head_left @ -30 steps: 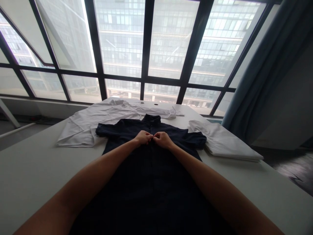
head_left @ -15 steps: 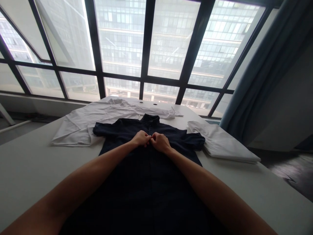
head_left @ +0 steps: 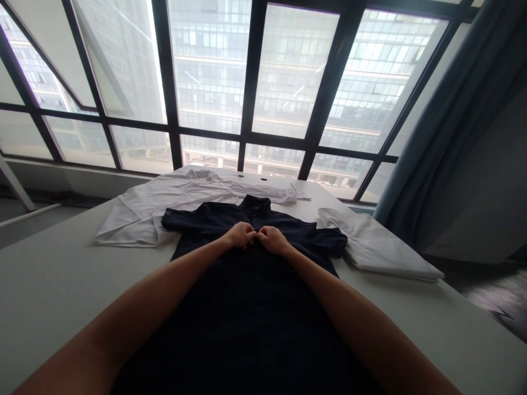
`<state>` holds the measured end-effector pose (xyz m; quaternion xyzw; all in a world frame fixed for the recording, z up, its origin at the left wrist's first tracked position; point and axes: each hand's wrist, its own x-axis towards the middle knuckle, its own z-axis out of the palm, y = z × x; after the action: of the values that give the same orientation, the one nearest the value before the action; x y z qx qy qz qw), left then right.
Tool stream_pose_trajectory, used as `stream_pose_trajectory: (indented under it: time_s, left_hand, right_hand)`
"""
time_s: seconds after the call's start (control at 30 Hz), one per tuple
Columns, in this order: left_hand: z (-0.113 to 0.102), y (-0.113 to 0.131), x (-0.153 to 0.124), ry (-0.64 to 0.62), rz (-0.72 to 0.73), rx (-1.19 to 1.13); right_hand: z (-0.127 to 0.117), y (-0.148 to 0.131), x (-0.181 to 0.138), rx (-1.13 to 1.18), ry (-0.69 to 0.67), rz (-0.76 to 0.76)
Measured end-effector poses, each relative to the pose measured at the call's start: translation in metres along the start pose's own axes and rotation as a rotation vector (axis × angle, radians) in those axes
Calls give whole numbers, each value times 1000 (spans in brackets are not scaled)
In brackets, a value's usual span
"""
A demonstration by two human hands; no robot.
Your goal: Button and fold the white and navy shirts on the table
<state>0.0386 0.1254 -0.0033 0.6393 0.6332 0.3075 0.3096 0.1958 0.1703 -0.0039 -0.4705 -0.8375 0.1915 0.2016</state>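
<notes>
We recorded the left hand [head_left: 241, 235] and the right hand [head_left: 274, 240] together at the centre front of a dark navy short-sleeved collared shirt [head_left: 255, 329], just below its collar. Their curled fingers met there. We could not tell whether they gripped fabric, a button or nothing. The shirt lay flat and face up on the tabletop, its body running beneath both forearms.

In our judgement, a hard pull at the shirt front could have dragged the garment out of line, since it lay loose on a smooth surface. Its left sleeve lay against a loosely spread white shirt [head_left: 164, 206], and its right sleeve against a folded white cloth [head_left: 382, 246], so a sideways slip could have disturbed either one.

The pale, smooth tabletop [head_left: 53, 285] stood before a tall black-framed window [head_left: 252, 71] facing a glazed building. A blue-grey curtain [head_left: 453, 104] hung at the right, above a dark floor [head_left: 494, 310].
</notes>
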Motion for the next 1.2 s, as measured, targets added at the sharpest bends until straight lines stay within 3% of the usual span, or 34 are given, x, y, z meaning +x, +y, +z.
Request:
stream_pose_trajectory:
  time_s: [0.2,0.3,0.43,0.57,0.7,0.8,0.93,1.2]
  left_hand:
    - [0,2,-11,234,183,384]
    - [-1,-3,-12,281,244,527]
    - [-3,-15,-7,168,172,629]
    - [-4,-17,-5,-14,67,680]
    - [-10,-9,-2,-62,78,706]
    - [-16,-1,10,56,115,685]
    - [-19,5,36,188,48,505]
    - [-23,1,83,83,-97,388]
  right_hand:
    - [0,12,14,281,-166,13]
    - [-1,16,10,266,-81,1]
    - [-4,20,-4,-124,195,-174]
    - [-12,19,-11,-352,118,-244]
    - [-24,5,2,-384,-10,-156]
    - [-25,-7,22,-324,-3,-45]
    - [-15,-16,48,-232,-7,49]
    - [-9,-12,75,-254,-140,178]
